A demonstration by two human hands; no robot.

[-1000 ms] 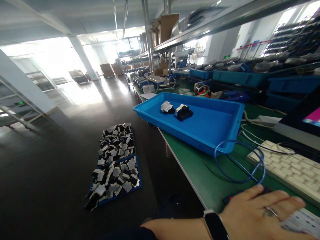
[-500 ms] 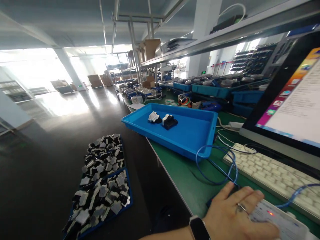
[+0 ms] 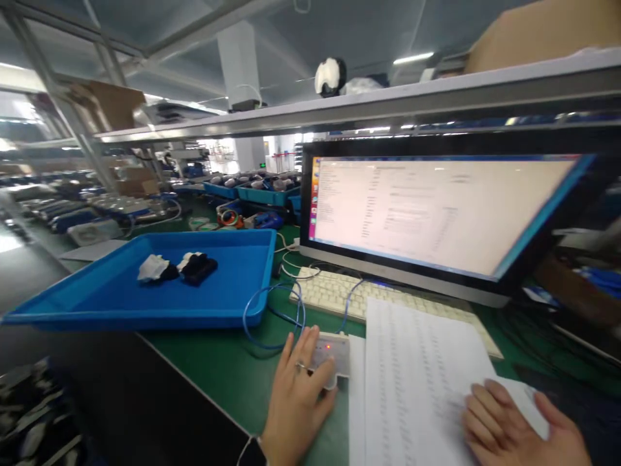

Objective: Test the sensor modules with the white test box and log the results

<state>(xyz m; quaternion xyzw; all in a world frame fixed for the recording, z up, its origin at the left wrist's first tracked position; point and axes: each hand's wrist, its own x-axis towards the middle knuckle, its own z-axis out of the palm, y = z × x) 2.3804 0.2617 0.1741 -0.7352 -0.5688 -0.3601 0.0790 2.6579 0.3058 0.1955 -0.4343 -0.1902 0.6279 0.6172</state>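
My left hand [image 3: 297,391] lies stretched over the green bench, palm down, a ring on one finger. Its thumb and fingertips touch a small white device box [image 3: 334,350] with a glowing red light. Beside it lie printed paper sheets [image 3: 405,375], partly covering a cream keyboard [image 3: 330,292]. My right hand [image 3: 517,424] hovers at or just above the sheets' right edge, fingers loosely curled and thumb apart, nothing visible held. A blue cable [image 3: 250,323] loops near the box. In the blue tray [image 3: 237,285] sit two small black-and-white parts [image 3: 196,266].
A large monitor [image 3: 422,213] stands behind the keyboard, under a metal shelf [image 3: 369,107] carrying a cardboard box [image 3: 543,35]. Teal bins [image 3: 269,195] stand further back. Low at the left, a heap of black-and-white parts [image 3: 36,414] lies beside the bench.
The view has swung right, bringing the whole monitor, paper sheets and my right hand into sight. My left hand remains at the device box.
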